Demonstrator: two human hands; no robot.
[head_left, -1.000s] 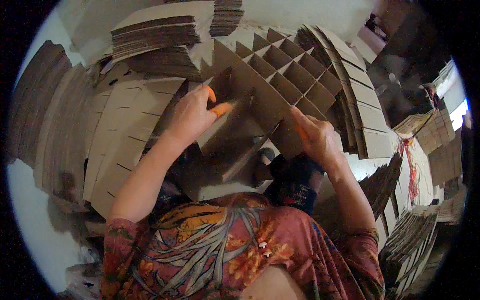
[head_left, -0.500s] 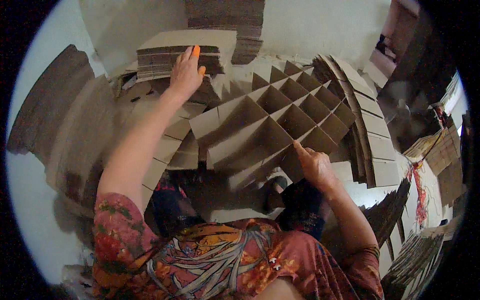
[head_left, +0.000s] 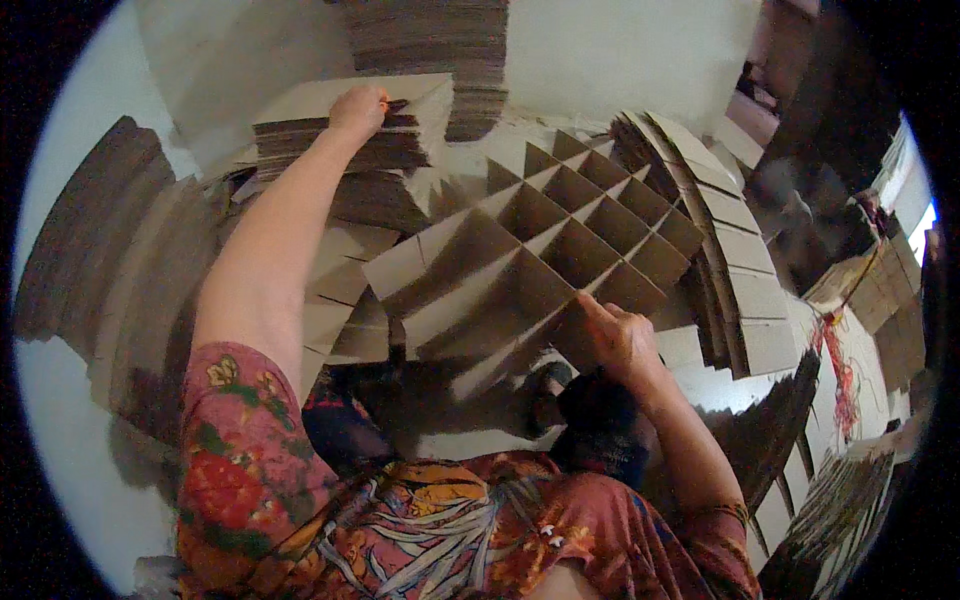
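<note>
My left hand point(head_left: 356, 112), with orange covers on its fingertips, reaches out to a stack of flat cardboard sheets point(head_left: 285, 138) at the back left. Its fingers are closed on the front edge of a cardboard sheet point(head_left: 425, 88) at the top of that pile. A cardboard divider grid point(head_left: 535, 215) of crossed strips stands in front of me, its cells open upward. At the grid's near right side, my right hand point(head_left: 620, 338) pinches a strip's edge between thumb and forefinger. Longer strips reach from the grid toward the left.
Slotted cardboard strips point(head_left: 745, 255) stand in a row right of the grid. More cardboard piles lean at the left wall point(head_left: 95, 230) and stand at the back point(head_left: 430, 50). Red string point(head_left: 845, 385) hangs at the right, near further bundles point(head_left: 835, 530).
My left hand has gone from lying spread over the stack's front to gripping a top sheet's edge. The right hand keeps its pinch on the grid; the view has shifted slightly.
</note>
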